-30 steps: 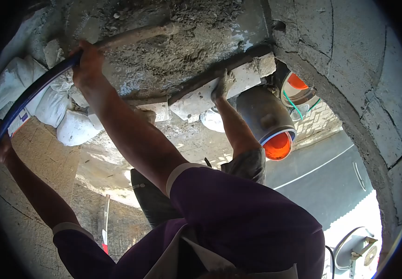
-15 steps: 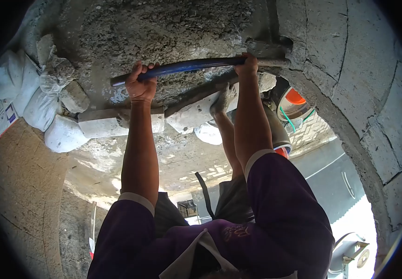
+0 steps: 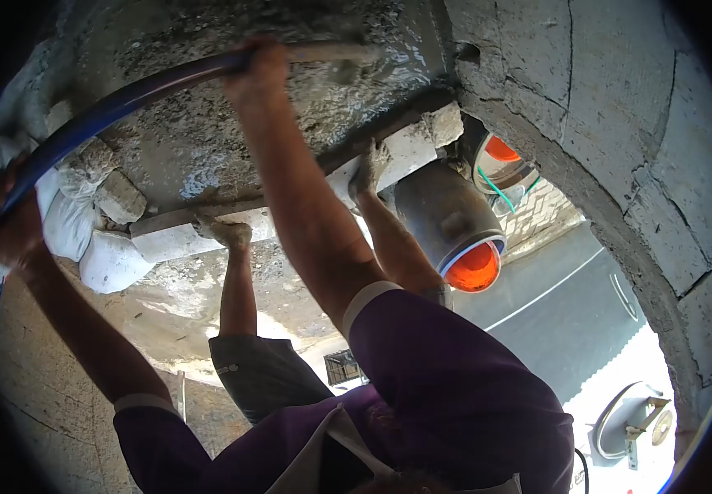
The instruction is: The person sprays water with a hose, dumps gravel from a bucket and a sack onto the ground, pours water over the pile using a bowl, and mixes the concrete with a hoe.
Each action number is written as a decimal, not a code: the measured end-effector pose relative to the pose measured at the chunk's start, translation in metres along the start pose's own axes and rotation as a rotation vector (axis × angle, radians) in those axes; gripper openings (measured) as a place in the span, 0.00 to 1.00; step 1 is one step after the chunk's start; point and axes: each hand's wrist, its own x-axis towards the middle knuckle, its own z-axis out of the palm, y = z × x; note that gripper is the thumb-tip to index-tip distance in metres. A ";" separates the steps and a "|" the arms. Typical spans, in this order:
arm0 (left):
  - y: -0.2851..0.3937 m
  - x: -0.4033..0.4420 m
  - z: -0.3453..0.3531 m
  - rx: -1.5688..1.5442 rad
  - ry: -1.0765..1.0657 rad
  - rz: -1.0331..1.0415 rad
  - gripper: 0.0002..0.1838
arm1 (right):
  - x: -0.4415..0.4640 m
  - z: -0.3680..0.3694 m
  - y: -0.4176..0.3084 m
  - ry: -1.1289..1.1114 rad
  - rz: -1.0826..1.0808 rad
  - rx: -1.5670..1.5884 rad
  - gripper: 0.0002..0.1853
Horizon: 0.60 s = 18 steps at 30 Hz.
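A long curved-looking handle [image 3: 137,92], blue along most of its length and pale at its far end, crosses the upper left over wet grey mortar [image 3: 166,156]. Near its lower left end, my left hand [image 3: 16,218] is wrapped round it. My right hand [image 3: 259,74] grips the handle farther along, close to where blue meets pale, and is blurred by motion. Whatever is at the pale end is too blurred to make out against the mortar. My bare, muddy feet [image 3: 368,173] rest on the pale block edging [image 3: 154,239] below the mortar.
A dark drum [image 3: 438,202] with an orange interior lies right of my feet, beside another container [image 3: 496,165] with a green cord. White sacks [image 3: 113,263] and a rough block [image 3: 119,198] are at the left. A curved concrete wall [image 3: 619,140] rises at the right.
The handle first swung right to lie across in front of me, then moved back left and tilted. Both hands travelled with it and kept their hold.
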 end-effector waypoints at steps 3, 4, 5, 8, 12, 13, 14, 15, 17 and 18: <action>0.103 -0.043 -0.090 0.079 0.155 0.130 0.08 | -0.069 0.085 0.022 0.285 0.401 -0.073 0.05; 0.134 -0.057 -0.123 0.096 0.267 0.198 0.08 | -0.075 0.087 0.033 0.278 0.402 -0.062 0.05; 0.165 -0.071 -0.156 0.119 0.380 0.262 0.08 | -0.078 0.083 0.057 0.178 0.420 -0.023 0.06; 0.157 -0.115 -0.174 0.083 0.252 0.278 0.15 | -0.097 0.084 0.093 -0.022 0.481 0.076 0.09; 0.026 -0.105 -0.174 -0.095 0.341 0.088 0.19 | -0.099 0.060 0.015 0.290 0.266 0.029 0.06; -0.031 -0.093 -0.126 -0.101 0.445 0.020 0.18 | -0.080 0.019 0.001 0.241 0.158 0.015 0.06; -0.083 -0.089 -0.097 -0.211 0.385 -0.020 0.17 | -0.046 -0.038 -0.017 0.022 0.040 -0.051 0.13; -0.133 -0.084 -0.064 -0.338 0.336 -0.092 0.15 | -0.033 -0.050 -0.064 0.073 0.019 -0.238 0.14; -0.224 -0.073 -0.036 -0.407 0.325 -0.154 0.08 | 0.029 -0.129 -0.136 -0.245 -0.087 -0.202 0.13; -0.256 -0.066 -0.008 -0.459 0.281 -0.215 0.06 | 0.047 -0.143 -0.177 -0.160 -0.018 -0.296 0.10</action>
